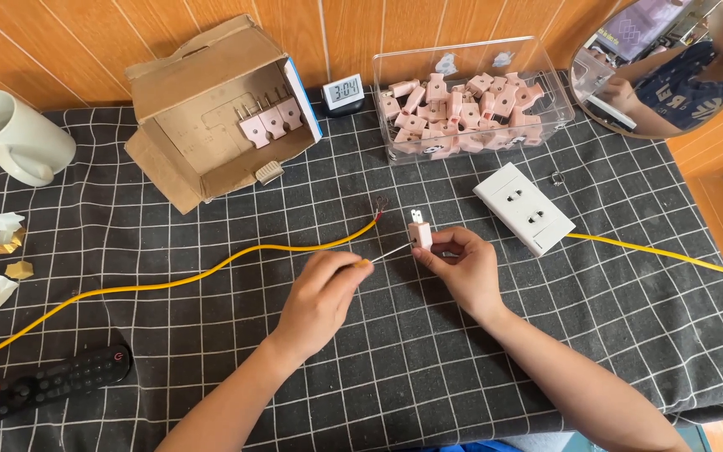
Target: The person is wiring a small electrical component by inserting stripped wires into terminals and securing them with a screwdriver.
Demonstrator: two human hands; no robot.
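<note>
While the right hand (462, 266) pinches a pink plug (419, 233) upright above the tabletop (428, 368), the left hand (321, 300) grips what looks like a thin screwdriver (388, 254), its tip pointing rightward at the plug's side.

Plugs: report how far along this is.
Done: three plugs stand in the cardboard box. In hand: right hand holds one plug while left hand puts a screwdriver to it. Left: the clear bin holds many more.
</note>
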